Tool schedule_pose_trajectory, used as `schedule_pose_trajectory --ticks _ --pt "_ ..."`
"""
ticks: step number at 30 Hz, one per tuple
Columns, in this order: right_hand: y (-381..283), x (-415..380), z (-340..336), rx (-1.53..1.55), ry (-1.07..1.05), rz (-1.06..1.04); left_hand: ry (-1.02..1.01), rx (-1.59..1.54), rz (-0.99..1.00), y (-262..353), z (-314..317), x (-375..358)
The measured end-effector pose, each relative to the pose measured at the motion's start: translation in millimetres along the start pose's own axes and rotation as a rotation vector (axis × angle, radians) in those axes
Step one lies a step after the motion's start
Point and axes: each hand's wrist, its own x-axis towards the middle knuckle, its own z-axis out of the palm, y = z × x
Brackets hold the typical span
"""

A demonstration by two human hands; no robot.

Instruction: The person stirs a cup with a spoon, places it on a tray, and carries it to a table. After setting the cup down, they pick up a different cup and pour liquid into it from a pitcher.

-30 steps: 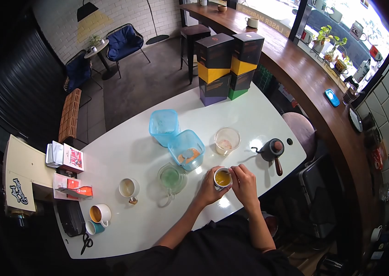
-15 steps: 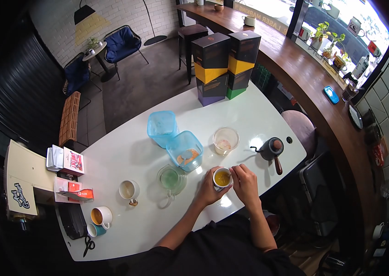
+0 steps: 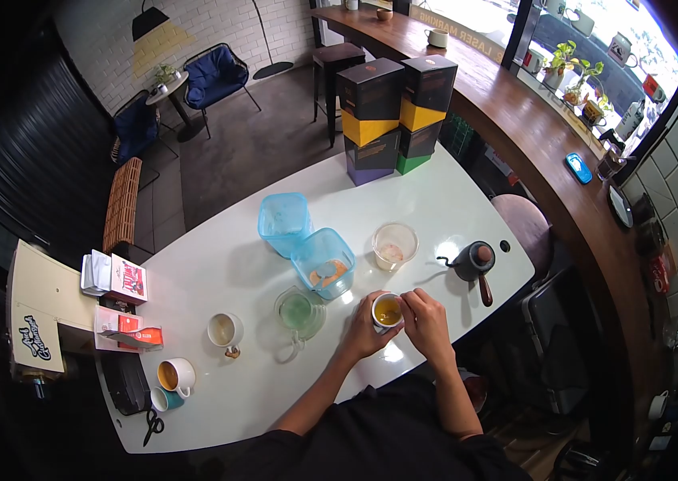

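Left hand (image 3: 367,330) wraps the white cup (image 3: 388,310) of yellow liquid, steadying it on the bench (image 3: 218,272); right hand (image 3: 427,317) fingers pinched at rim, contents unclear.

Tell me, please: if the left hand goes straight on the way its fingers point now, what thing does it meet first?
The left hand points up and right, and already touches the white cup of yellow liquid. Past that, probably the clear plastic cup; depth is hard to judge from above.

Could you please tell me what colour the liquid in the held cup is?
Yellow-amber liquid, seen best in the head view.
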Motion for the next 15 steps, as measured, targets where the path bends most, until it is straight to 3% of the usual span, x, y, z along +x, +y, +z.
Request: schedule_pose_trajectory --ticks 15 --pt "-1.6 0.0 -0.5 0.026 -0.006 -0.001 -0.014 -0.002 -0.01 -0.1 -0.9 0.0"
